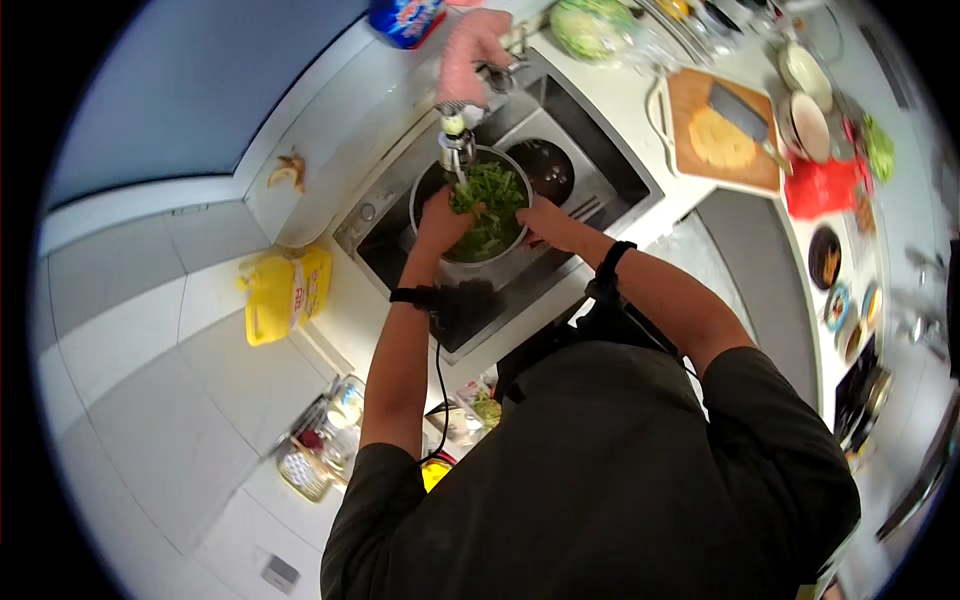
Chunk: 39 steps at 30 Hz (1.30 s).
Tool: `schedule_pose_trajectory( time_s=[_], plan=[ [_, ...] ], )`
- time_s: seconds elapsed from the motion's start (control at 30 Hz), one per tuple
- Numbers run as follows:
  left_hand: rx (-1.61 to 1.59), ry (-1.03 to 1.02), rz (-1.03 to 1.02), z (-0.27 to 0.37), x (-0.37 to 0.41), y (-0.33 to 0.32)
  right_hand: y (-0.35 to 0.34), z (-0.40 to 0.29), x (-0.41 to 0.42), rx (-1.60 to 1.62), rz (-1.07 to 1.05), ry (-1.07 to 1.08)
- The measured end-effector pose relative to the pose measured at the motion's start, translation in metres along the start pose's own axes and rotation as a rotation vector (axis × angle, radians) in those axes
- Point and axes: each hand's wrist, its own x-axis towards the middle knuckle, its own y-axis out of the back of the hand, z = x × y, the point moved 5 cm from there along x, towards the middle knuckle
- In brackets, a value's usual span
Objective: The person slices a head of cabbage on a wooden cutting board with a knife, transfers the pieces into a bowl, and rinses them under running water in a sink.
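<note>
A round metal basin (415, 201) sits at the sink (517, 300), with chopped green vegetables (495, 191) in water. Above it, the faucet spout (456, 150) runs a thin stream onto the greens. My left hand (444, 223) reaches over the near left rim into the basin, its fingers among the greens and partly hidden. On the right side, my right hand (551, 226) grips the basin's rim, thumb towards the inside. A dark round pan (551, 172) with liquid lies in the sink behind the basin, beside a pair of chopsticks (589, 210).
Pink rubber gloves (466, 64) hang over the faucet. A yellow jug (289, 296) stands left of the sink. On the right counter lie a cutting board (682, 112), a cleaver (739, 112) resting on flat dough (716, 146), bowls (806, 124) and a red bag (825, 187). Cabbage (592, 28) sits behind.
</note>
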Motion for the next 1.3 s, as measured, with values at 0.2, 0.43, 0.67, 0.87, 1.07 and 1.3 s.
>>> schedule_pose_trajectory(
  time_s=[0.2,0.43,0.67,0.87,1.07,1.3],
  plan=[
    [0.321,-0.245,0.092,0.064,-0.007,0.004,-0.023,0.002,-0.025,0.183,0.108,0.182],
    [0.108,-0.337,0.021,0.036,0.033,0.000,-0.011,0.008,-0.029,0.024,0.261,0.186],
    [-0.233,-0.238,-0.232,0.021,0.038,0.015,0.013,0.026,-0.003,0.090,0.200,0.166],
    [-0.103,-0.320,-0.275,0.039,0.028,0.030,0.016,0.021,0.001,0.088,0.160,0.184],
    [0.389,-0.538,0.231,0.068,-0.026,0.043,0.011,0.014,-0.006,0.114,0.166,0.181],
    [0.365,-0.946,-0.004,0.067,-0.014,0.007,-0.019,-0.011,-0.015,0.025,0.163,0.196]
  ],
)
